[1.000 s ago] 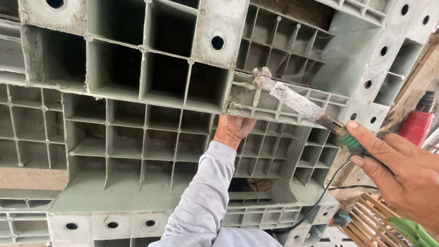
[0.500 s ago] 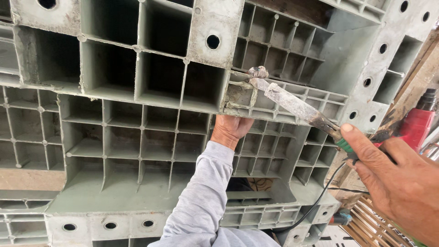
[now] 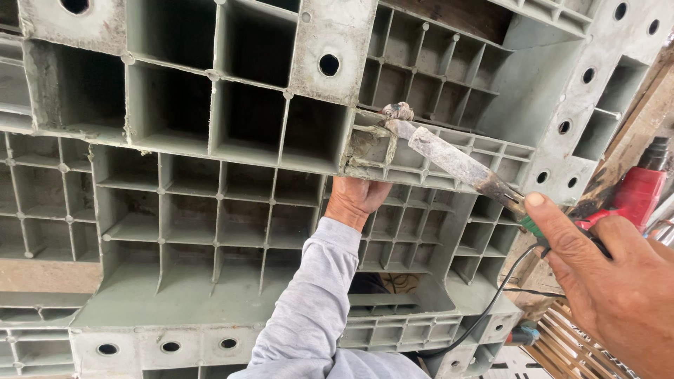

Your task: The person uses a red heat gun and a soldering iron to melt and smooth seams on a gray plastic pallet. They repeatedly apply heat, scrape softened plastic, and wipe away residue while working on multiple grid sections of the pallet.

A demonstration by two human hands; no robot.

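A big grey-green plastic panel [image 3: 210, 210] with a grid of ribbed cells fills the view. My left hand [image 3: 357, 200], in a grey sleeve, grips a rib of the panel just under a damaged, melted patch [image 3: 368, 151]. My right hand [image 3: 618, 284] holds a long metal iron [image 3: 456, 161] by its green handle. The iron's crusted tip [image 3: 398, 112] touches the top of the damaged patch.
A red power tool [image 3: 640, 189] lies at the right edge by a wooden board. A black cord [image 3: 484, 316] runs down from the iron's handle across the panel's lower right. Wooden slats [image 3: 569, 344] show at the bottom right.
The iron's tip has crept slightly left and up along the damaged patch. My right hand followed toward the panel. My left hand kept its grip.
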